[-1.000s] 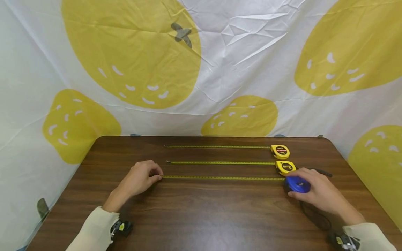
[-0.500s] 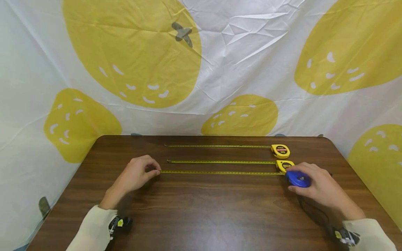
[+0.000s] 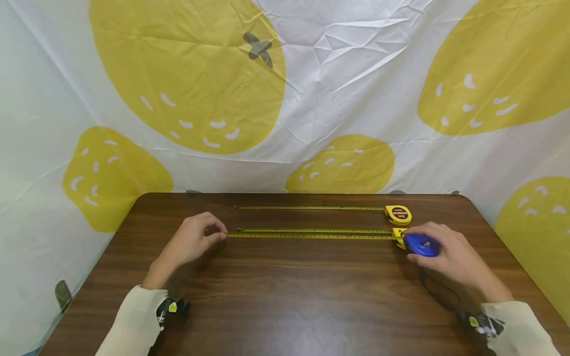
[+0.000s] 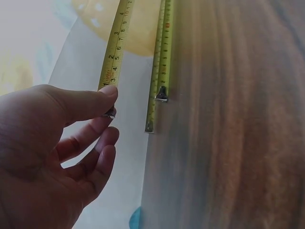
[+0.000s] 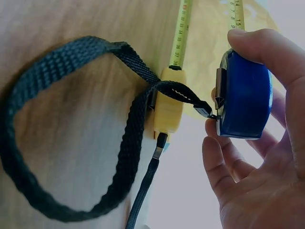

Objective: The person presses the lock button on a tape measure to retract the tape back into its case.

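My right hand (image 3: 454, 259) grips a blue tape measure (image 3: 420, 245) at the table's right side, its black wrist strap (image 5: 128, 148) dangling in a loop in the right wrist view. From the case a yellow blade (image 3: 307, 237) runs straight to the left. My left hand (image 3: 193, 242) pinches the blade's hooked end between thumb and fingers, as the left wrist view shows closely. Just behind this blade lies a yellow tape measure (image 3: 396, 232), partly hidden by the blue case, with its own blade (image 3: 289, 230) drawn out. Farther back rests another yellow tape measure (image 3: 398, 215), likewise extended leftward.
The brown wood-grain table (image 3: 285, 301) stands against a white curtain (image 3: 303, 113) printed with large yellow fruit. A black strap (image 5: 145, 191) hangs from the nearer yellow tape measure. Both wrists wear dark strapped cameras.
Both hands have moved away from my body, carrying the blue tape measure and its blade toward the nearer yellow one. The blade stays extended. The yellow tape measures have not moved.
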{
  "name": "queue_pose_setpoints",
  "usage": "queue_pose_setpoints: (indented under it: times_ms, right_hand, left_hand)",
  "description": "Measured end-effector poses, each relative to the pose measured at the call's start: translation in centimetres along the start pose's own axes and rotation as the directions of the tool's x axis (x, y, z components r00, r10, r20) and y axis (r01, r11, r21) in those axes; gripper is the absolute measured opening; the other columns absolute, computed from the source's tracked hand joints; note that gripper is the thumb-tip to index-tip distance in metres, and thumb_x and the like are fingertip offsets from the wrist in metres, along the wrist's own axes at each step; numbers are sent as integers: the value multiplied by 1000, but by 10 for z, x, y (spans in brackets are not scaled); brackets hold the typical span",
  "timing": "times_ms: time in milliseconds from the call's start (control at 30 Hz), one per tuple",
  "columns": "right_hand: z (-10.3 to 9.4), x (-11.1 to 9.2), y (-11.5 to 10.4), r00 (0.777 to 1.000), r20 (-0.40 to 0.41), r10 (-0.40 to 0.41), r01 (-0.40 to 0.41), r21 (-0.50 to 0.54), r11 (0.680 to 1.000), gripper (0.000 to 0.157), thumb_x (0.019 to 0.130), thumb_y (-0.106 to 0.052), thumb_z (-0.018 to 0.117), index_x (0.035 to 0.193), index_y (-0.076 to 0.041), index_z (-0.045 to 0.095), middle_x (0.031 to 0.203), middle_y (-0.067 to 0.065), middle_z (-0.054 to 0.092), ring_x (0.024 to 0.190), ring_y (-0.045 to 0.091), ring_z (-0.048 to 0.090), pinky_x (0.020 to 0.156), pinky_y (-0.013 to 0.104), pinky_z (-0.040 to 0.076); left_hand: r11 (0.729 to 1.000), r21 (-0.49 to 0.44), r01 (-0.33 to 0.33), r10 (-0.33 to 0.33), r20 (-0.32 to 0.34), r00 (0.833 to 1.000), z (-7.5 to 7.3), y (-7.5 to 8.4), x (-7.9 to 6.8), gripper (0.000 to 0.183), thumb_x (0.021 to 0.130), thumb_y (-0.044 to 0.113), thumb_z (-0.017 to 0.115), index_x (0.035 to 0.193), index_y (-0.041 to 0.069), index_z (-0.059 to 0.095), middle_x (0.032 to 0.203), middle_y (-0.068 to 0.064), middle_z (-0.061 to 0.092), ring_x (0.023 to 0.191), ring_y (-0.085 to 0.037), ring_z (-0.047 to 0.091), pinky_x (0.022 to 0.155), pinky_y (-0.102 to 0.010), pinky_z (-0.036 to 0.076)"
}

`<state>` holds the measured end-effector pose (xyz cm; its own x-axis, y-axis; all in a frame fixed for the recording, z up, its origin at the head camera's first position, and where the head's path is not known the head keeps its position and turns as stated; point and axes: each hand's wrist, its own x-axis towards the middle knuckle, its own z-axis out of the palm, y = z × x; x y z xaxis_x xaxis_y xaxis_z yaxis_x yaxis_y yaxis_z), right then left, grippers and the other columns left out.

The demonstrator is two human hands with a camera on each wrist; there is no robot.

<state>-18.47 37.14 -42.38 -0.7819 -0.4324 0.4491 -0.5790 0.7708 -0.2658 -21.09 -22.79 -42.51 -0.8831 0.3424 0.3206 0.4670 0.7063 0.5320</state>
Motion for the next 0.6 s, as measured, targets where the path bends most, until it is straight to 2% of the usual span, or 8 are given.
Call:
queue_pose_setpoints:
  times_ms: [367, 600]
  right_hand:
    - [-4, 13, 4, 1000, -5, 17, -16, 36, 999, 59, 74, -15, 103, 127, -18, 77, 112, -6, 72, 97, 15, 63, 77, 30, 54]
    - [-6, 19, 6, 999, 21, 48, -49, 60, 997, 59, 76, -15, 103, 129, -19, 77, 114, -2, 74, 96, 17, 63, 76, 31, 55]
  left_hand:
    - [999, -41, 25, -26, -16, 1000, -4, -4, 9, 8, 95, 4, 86, 95, 10, 81, 97, -2, 73, 92, -23, 71, 87, -50, 59]
    - [998, -61, 28, -30, -26, 999, -5, -9, 13, 7, 96, 4, 86, 95, 9, 81, 97, -1, 73, 92, -21, 71, 87, -49, 58]
